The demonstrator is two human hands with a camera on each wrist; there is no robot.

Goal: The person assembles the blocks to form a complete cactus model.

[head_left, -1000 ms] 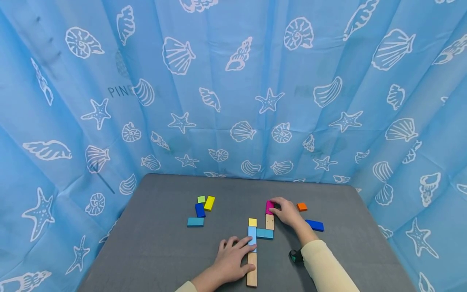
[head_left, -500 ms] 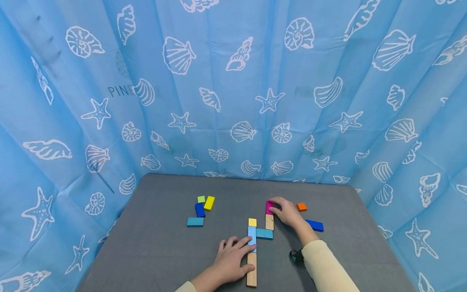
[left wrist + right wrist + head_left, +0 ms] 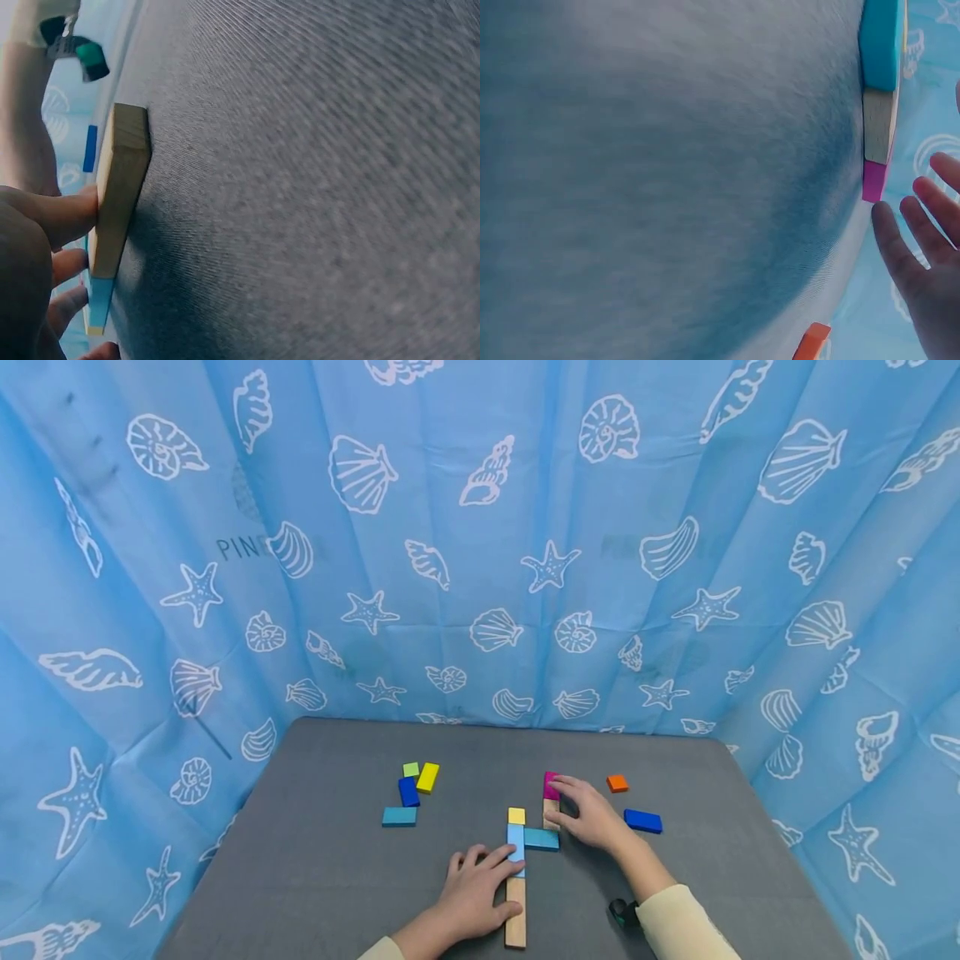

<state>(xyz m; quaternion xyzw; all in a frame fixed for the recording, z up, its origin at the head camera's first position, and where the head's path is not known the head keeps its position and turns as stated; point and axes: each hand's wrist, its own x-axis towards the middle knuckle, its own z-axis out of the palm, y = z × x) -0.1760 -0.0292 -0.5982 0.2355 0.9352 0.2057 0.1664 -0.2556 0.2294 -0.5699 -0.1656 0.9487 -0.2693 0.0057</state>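
Spread fingers of the left hand (image 3: pixel 474 896) rest on a light-blue block (image 3: pixel 515 834), lower centre — likely steadying it. The right hand (image 3: pixel 592 817), fingers parted, is at a magenta block (image 3: pixel 551 783), lower right of centre.

Under the left fingers (image 3: pixel 507 869), the long block (image 3: pixel 515 931) is showing bare, smooth wood, its end revealing faint grain. Beneath the same fingers, the light blue block (image 3: pixel 517 837) is looking smooth and evenly painted. By the right fingers (image 3: pixel 572 786), the magenta block (image 3: pixel 550 786) is wearing a smooth coloured coat, while the short tan block (image 3: pixel 551 806) next to them is displaying plain, unpainted wood. Around the fingers, the counter (image 3: pixel 315 877) is presenting matt grey cloth with a rough, ribbed weave. Beyond them, the curtain (image 3: pixel 450 627) is hanging in faintly glossy folds, leaving unclear whether it is fabric or plastic.
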